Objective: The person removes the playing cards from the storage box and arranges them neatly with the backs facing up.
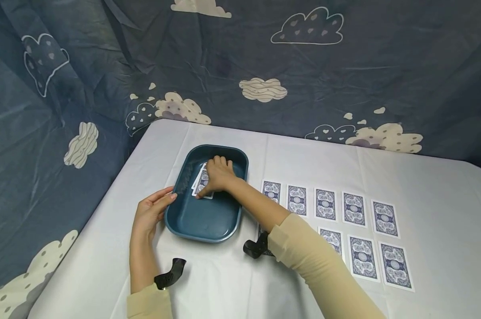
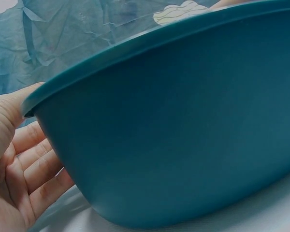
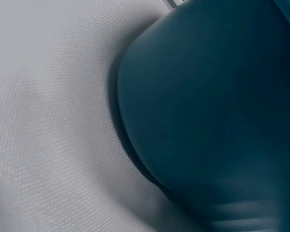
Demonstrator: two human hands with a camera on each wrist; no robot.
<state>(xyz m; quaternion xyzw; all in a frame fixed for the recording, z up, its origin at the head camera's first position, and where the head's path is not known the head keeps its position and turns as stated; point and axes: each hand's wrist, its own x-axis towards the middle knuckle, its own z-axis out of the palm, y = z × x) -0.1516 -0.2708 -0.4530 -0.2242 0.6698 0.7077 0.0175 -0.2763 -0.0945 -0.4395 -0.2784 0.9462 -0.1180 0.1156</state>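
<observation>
A dark teal plastic basin (image 1: 202,223) stands on the white-covered table. At its left side, my left hand (image 1: 152,212) holds the rim, thumb on top and fingers along the outer wall; the left wrist view shows this hand (image 2: 21,159) from close by. My right hand (image 1: 219,173) reaches down inside the basin. It grips a blue-backed playing card (image 1: 203,181), thumb at the near edge and fingers toward the far edge. Another card's white edge shows beneath it on the left. In the right wrist view the basin's outer wall (image 3: 208,106) hides that hand.
Several blue-backed playing cards (image 1: 325,204) lie face down in two rows to the right of the basin. The right forearm covers part of the nearer row (image 1: 363,258). A dark curtain (image 1: 232,57) with cloud prints hangs behind the white table (image 1: 444,199).
</observation>
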